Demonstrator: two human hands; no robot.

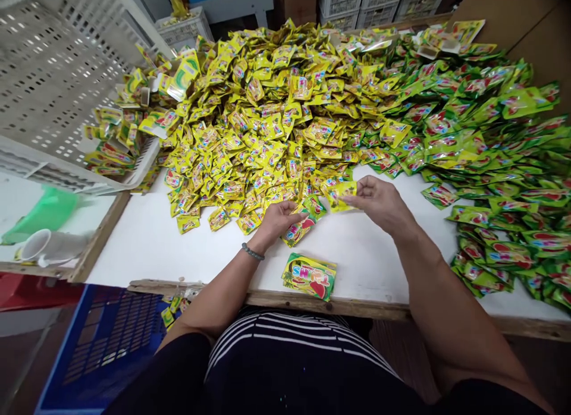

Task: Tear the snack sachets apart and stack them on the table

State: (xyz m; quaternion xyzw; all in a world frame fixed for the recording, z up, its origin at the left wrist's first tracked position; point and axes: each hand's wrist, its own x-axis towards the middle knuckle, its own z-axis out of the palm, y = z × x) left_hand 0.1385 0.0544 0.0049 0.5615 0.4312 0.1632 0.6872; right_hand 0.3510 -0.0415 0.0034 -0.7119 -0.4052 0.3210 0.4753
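My left hand [280, 220] is closed on a small green and yellow carton [295, 233] printed with a watermelon, tilted just above the white table top. A green packet [316, 207] shows at the carton's far end; whether it sits inside or against it I cannot tell. Between the thumb and fingers of my right hand [373, 202] is a yellow packet [339, 195], held close to the right of the green one. Nearer to me, flat cartons marked TWINS [310, 276] lie by the table's front edge, apparently more than one stacked.
A big heap of yellow packets [267, 126] covers the table's back, with green packets [482, 144] piled on the right. At left, a tilted white crate [66, 100] holds filled cartons. A white mug [53, 245] lies near a green bag [44, 213]. Below stands a blue crate [111, 338].
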